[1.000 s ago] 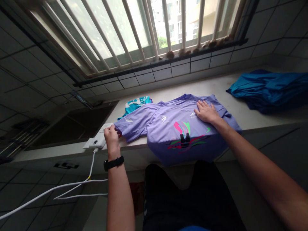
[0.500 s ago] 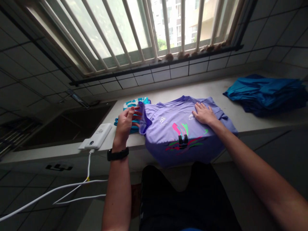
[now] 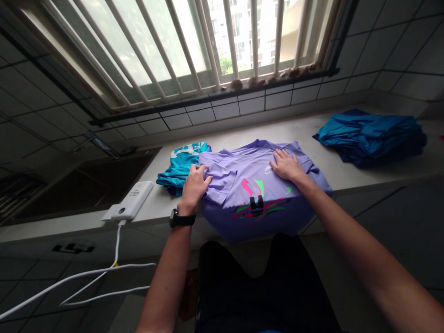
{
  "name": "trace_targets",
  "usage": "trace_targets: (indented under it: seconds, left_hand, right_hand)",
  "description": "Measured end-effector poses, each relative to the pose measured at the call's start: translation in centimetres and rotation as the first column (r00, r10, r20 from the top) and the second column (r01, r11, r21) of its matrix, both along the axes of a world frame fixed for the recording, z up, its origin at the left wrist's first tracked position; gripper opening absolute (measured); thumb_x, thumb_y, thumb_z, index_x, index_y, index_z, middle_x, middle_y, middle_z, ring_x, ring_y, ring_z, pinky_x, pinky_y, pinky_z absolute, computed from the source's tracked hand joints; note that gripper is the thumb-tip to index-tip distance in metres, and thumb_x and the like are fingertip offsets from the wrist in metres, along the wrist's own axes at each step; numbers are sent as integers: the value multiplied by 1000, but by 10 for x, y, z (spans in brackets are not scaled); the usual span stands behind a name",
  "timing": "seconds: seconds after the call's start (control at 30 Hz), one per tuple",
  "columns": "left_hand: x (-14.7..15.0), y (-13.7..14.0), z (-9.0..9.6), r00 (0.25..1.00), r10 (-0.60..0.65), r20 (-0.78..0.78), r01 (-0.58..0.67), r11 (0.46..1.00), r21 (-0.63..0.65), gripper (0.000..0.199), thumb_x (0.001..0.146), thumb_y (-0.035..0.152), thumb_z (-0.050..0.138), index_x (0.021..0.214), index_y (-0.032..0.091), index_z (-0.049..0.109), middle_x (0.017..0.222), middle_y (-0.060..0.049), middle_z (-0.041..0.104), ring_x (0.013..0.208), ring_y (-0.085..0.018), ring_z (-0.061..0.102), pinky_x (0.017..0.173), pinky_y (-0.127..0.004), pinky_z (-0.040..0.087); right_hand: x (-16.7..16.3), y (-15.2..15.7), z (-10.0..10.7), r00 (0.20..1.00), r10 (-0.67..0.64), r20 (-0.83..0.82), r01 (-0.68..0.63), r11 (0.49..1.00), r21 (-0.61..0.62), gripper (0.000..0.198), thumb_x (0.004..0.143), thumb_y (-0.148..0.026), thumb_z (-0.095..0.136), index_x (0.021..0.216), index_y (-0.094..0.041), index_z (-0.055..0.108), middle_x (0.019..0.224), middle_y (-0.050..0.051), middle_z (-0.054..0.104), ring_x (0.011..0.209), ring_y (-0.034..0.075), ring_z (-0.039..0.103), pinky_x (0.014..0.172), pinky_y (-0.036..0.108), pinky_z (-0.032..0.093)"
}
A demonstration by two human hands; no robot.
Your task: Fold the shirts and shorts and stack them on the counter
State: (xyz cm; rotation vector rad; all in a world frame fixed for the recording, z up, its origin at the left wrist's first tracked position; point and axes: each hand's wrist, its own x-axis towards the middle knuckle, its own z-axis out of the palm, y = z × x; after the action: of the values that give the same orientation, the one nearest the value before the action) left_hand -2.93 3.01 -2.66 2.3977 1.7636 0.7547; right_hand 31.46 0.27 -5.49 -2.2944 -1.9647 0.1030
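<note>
A lavender T-shirt [image 3: 222,217] with pink, green and black print is spread on the counter, its lower part hanging over the front edge. The sleeve on its left lies folded inward over the chest. My left hand [image 3: 194,185], with a black wristband [image 3: 182,219], rests at that folded edge, thumb and fingers apart. Flat on the upper right of the shirt, by a small white logo, is my right hand [image 3: 286,165] with fingers stretched out. Directly left of the shirt sits a folded teal garment [image 3: 182,164] with white print, partly behind my left hand.
A pile of blue clothes [image 3: 371,136] lies on the counter [image 3: 287,127] at the right. At the left are a dark sink [image 3: 86,185] with a faucet [image 3: 104,144], and a white power adapter [image 3: 133,200] with a cable [image 3: 117,245] hanging down. A barred window [image 3: 187,46] is behind.
The shirt's left sleeve has been turned over to the right onto the chest. My left hand has come down from the raised sleeve onto the fold. My right hand stays on the shirt.
</note>
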Motion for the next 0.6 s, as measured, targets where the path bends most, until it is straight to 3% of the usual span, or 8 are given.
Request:
trace_targets:
  seconds: [0.07, 0.13, 0.33, 0.47, 0.6]
  left_hand:
    - [4, 4, 3, 999, 11, -40, -11, 1000, -5, 19, 90, 20, 60, 102, 20, 75, 110, -11, 67, 97, -26, 68, 94, -38, 55]
    - [3, 7, 8, 999, 23, -23, -22, 1000, 8, 20, 89, 15, 55, 90, 20, 75, 101, -11, 70, 98, -27, 68, 95, -39, 53]
    - [-19, 23, 21, 972, 153, 178, -185, 965, 184, 14, 83, 18, 56, 86, 22, 70, 102, -11, 71, 101, -30, 67, 102, -42, 51]
    - [-31, 38, 18, 951, 252, 178, -270, 959, 85, 8, 77, 18, 62, 83, 23, 62, 96, -13, 72, 103, -35, 68, 103, -47, 51]
    - [-27, 49, 17, 953, 264, 146, -270, 963, 19, 23, 79, 26, 67, 100, 18, 62, 100, -17, 72, 110, -38, 68, 106, -50, 50]
  right_hand:
    - [1, 1, -1, 1000, 4, -11, -4, 1000, 6, 69, 105, -42, 27, 166, -11, 32, 175, 13, 25, 162, 30, 22, 130, 54, 22]
    - [3, 2, -4, 999, 14, -30, -14, 1000, 17, 69, 105, -44, 28, 166, -12, 33, 175, 13, 25, 162, 30, 22, 130, 55, 21]
    - [8, 7, -9, 997, 37, -66, -34, 998, 50, 69, 105, -45, 31, 166, -14, 34, 174, 13, 26, 162, 32, 22, 130, 57, 20]
    - [9, 7, -10, 996, 35, -81, -31, 998, 51, 69, 105, -45, 31, 166, -14, 34, 175, 13, 26, 162, 33, 21, 130, 57, 19]
    - [5, 5, -10, 996, 33, -77, -30, 998, 50, 67, 105, -44, 32, 165, -14, 35, 174, 13, 27, 162, 32, 22, 130, 55, 20]
